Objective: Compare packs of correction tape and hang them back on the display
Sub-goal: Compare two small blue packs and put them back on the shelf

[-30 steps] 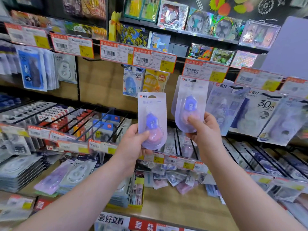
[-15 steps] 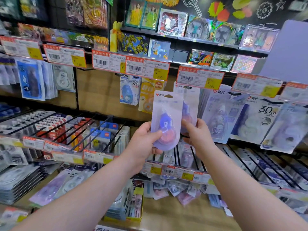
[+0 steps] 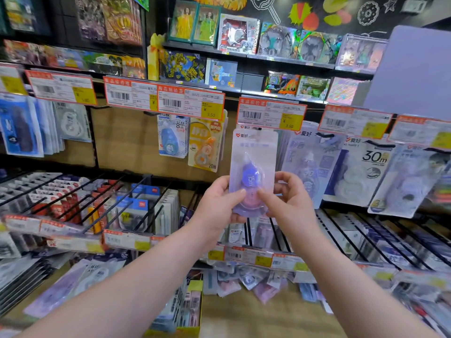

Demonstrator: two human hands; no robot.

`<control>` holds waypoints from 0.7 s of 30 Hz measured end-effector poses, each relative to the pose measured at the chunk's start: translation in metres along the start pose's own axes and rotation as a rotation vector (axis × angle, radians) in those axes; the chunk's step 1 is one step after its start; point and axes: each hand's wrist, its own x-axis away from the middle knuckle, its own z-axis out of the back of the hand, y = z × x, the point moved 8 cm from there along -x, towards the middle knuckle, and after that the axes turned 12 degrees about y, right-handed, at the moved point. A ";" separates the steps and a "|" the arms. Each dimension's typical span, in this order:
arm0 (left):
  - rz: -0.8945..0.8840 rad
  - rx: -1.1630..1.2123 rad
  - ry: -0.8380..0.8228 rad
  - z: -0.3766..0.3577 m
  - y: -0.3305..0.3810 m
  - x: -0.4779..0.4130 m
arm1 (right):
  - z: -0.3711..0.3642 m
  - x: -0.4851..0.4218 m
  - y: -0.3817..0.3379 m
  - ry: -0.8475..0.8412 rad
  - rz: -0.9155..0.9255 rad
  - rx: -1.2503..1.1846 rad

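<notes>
Pack lower half in grip (left hand, right hand).

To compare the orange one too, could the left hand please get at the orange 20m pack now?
Likely yes, once freed: nothing hangs before the orange 20m pack, but the left hand pinches the purple 15m pack along with the right hand.

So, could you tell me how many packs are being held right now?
1 in view: the purple pack, pinched between the left hand and right hand; another may be hidden behind it.
</notes>
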 end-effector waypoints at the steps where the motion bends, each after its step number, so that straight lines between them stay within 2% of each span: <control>1: -0.006 -0.002 -0.004 -0.001 0.000 0.000 | 0.002 0.000 0.000 0.011 -0.001 -0.003; 9: -0.082 0.006 0.008 -0.008 0.007 -0.006 | 0.005 -0.008 -0.002 0.054 0.021 -0.029; 16: -0.068 -0.006 0.089 -0.006 0.004 -0.021 | 0.000 -0.020 0.004 0.063 -0.020 -0.004; 21: -0.107 -0.151 0.159 -0.003 0.006 -0.038 | -0.008 -0.037 0.011 0.059 -0.032 0.048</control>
